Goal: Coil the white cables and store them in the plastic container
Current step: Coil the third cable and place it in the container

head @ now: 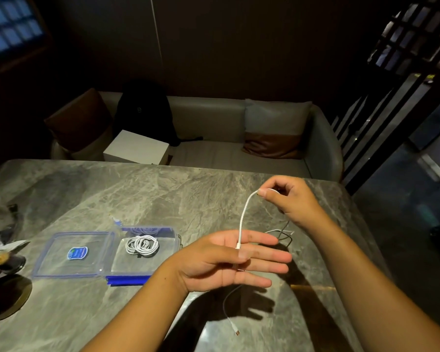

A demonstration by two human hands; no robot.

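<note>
The right hand point(287, 199) pinches the thin white cable point(242, 219), drawing it taut; the left hand point(229, 260), fingers straight, thumb pinning it, serves as a winding form near the clear blue-edged plastic container point(140, 262).

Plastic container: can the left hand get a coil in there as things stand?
Probably yes. The plastic container lies open, its lid flipped flat to the side, beside the left hand, with nothing between them. One coiled cable already sits inside, with room around it.
</note>
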